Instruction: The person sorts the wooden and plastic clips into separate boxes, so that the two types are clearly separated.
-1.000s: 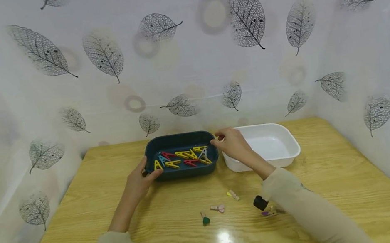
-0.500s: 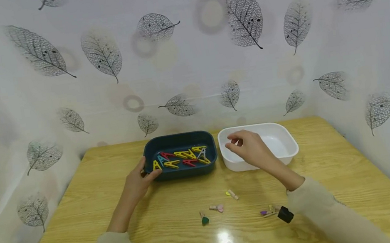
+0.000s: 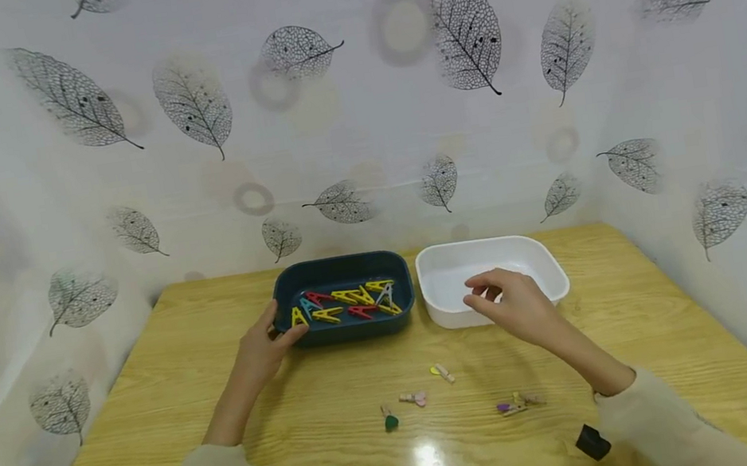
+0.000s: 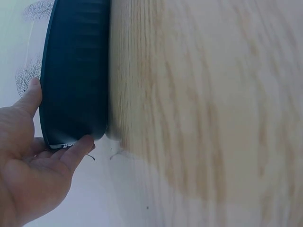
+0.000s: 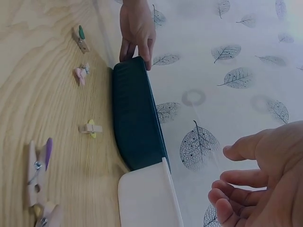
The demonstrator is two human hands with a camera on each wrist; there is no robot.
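My left hand (image 3: 261, 353) grips the left end of a dark blue plastic bin (image 3: 359, 332), its thumb at the front rim and its fingers around the side. Inside lie several plastic clothespins, such as a yellow clothespin (image 3: 328, 316) and a red clothespin (image 3: 361, 312), plus blue and grey ones. My right hand (image 3: 518, 304) hovers over the front right part of a white bin (image 3: 451, 316). Its fingers are loosely bent with a gap to the thumb, and the right wrist view shows nothing between them. The visible inside of the white bin is bare.
On the wooden table (image 3: 319, 450) lie small wooden clothespins: one with a green end (image 3: 390, 421), a pink one (image 3: 416, 398), a yellow-ended one (image 3: 443, 372), and a cluster with a purple piece (image 3: 513, 407). A leaf-print curtain (image 3: 344, 133) surrounds the table.
My right hand has moved from between the two bins to the right, across the white bin toward its front right. My left hand stays on the dark blue bin.
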